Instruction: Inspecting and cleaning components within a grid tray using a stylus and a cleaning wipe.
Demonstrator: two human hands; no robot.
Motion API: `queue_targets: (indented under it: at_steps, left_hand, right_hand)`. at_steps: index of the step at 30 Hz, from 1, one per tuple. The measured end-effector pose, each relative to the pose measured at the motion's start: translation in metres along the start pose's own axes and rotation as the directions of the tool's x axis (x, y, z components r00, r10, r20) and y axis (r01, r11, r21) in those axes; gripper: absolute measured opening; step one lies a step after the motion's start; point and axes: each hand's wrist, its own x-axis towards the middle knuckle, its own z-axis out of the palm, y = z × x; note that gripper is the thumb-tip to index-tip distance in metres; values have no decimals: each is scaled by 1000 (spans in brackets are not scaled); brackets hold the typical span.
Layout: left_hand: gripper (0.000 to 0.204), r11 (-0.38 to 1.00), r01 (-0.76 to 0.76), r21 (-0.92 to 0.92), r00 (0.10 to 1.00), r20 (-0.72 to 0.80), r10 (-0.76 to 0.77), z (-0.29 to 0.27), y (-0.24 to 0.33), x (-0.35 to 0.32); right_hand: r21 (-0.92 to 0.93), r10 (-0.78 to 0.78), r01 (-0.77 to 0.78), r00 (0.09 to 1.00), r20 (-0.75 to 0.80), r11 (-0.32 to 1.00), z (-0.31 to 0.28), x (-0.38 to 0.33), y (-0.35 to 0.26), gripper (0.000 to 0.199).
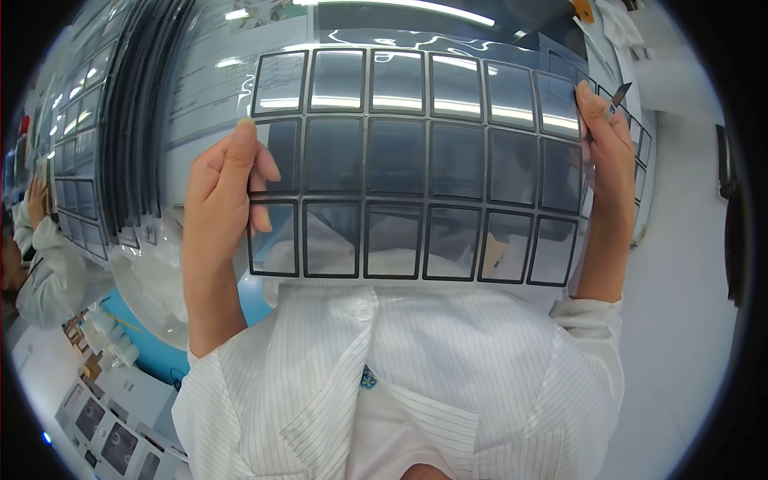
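My left hand [222,180] grips the left edge of a clear plastic sheet [366,160], its thumb on top and the other fingers showing through from behind. Black-outlined rectangles in three rows cover the sheet, which is held up in front of my chest. My right hand [606,140] pinches the sheet's right edge. From between its fingers juts a small dark, pointed, blade-like piece [621,94]; the rest of it is hidden. White light reflections cross the top row of rectangles.
Stacked sheets with dark-framed rectangles [132,120] stand at the left. Printed paper [212,88] lies behind my left hand. A clear plastic bag [152,280] sits below the stack. Another person's hand [36,200] is at the far left. More framed sheets [642,164] lie behind my right wrist.
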Motion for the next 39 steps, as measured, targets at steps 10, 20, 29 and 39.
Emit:
queue_targets:
  at_steps: [10, 20, 29, 39]
  left_hand:
    - [51, 1000, -7, 3, 1000, -20, 7, 0, 0, -4]
    - [53, 997, -74, -3, 997, 37, 74, 3, -7, -2]
    - [67, 995, -96, -13, 993, 63, 96, 5, -7, 0]
    - [73, 992, -116, -45, 988, 99, 120, 10, -2, -3]
  right_hand:
    - [29, 3, -2, 1000, -26, 1000, 1, 1, 1, 44]
    - [55, 25, -24, 999, -23, 998, -8, -1, 6, 42]
    - [16, -28, 30, 990, -137, 999, -18, 5, 19, 40]
    - [-37, -42, 37, 990, -137, 999, -35, 2, 20, 32]
